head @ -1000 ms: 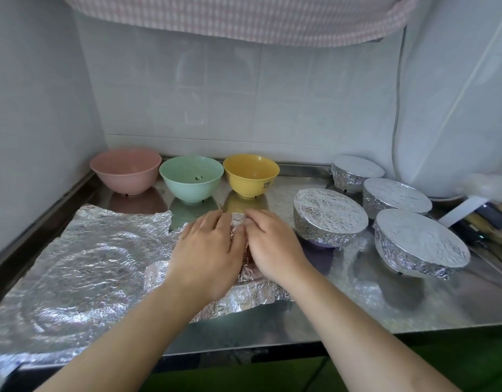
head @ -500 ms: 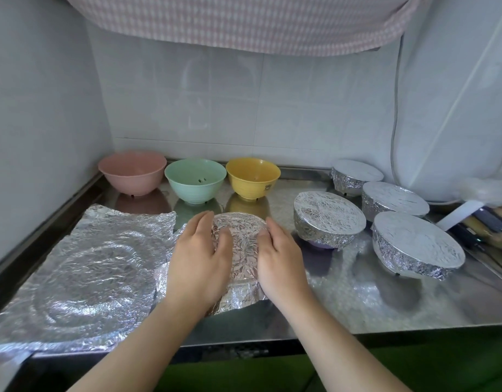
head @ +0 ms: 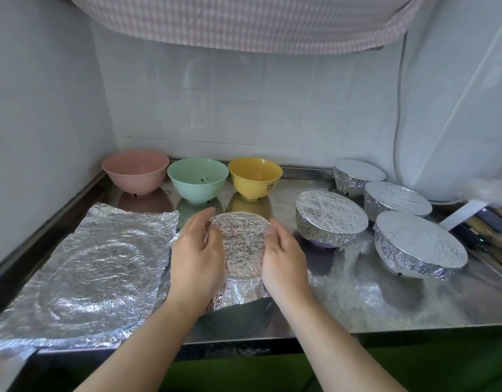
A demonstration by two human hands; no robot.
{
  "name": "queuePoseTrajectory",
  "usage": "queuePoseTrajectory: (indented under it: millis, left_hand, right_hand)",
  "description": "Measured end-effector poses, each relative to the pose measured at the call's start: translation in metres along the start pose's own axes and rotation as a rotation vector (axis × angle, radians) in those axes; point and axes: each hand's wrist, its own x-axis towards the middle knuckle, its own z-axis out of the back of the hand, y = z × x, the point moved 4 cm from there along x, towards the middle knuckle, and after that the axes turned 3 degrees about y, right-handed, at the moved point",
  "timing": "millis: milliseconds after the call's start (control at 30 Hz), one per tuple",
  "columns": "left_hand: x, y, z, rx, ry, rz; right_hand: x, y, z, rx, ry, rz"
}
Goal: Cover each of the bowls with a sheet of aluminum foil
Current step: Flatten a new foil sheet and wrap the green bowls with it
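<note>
A bowl wrapped in crinkled aluminum foil (head: 241, 241) stands at the middle of the steel counter (head: 357, 301). My left hand (head: 197, 261) cups its left side, thumb on the foil top and fingers curved round the far rim. My right hand (head: 283, 261) cups the right side the same way. Loose foil flares out under the bowl's near edge. Three uncovered bowls stand in a row at the back: pink (head: 135, 172), green (head: 198, 179) and yellow (head: 255, 175). A flat stack of foil sheets (head: 82, 267) lies to the left.
Several foil-covered bowls stand at the right, the nearest ones at the centre (head: 331, 222) and the front right (head: 419, 247). Utensils (head: 481, 224) lie at the far right edge. Tiled walls close the left and back. A checked cloth (head: 244, 21) hangs overhead.
Both hands have slid apart from the top middle of the foil to the bowl's left and right sides, baring the flat foil top.
</note>
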Motion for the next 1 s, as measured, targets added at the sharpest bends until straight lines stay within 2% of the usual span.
queuePoseTrajectory:
  millis: [233,433,600,833,1000]
  left_hand:
    - [0.005,0.010,0.001,-0.133,0.010,0.056]
    - [0.015,0.007,0.004,-0.066,0.094,0.021]
    - [-0.006,0.002,-0.001,0.053,0.032,-0.020]
    - [-0.025,0.012,-0.008,0.009,-0.024,-0.028]
    - [-0.024,0.013,-0.006,-0.047,0.052,-0.035]
  right_hand:
    - [0.002,0.010,0.004,-0.089,0.023,0.039]
    - [0.021,0.024,0.010,-0.200,0.201,0.114]
    - [0.021,0.016,0.004,-0.187,0.180,0.120]
    - [0.023,0.010,0.006,-0.031,0.086,0.066]
    - [0.016,-0.005,0.005,0.221,0.080,-0.025]
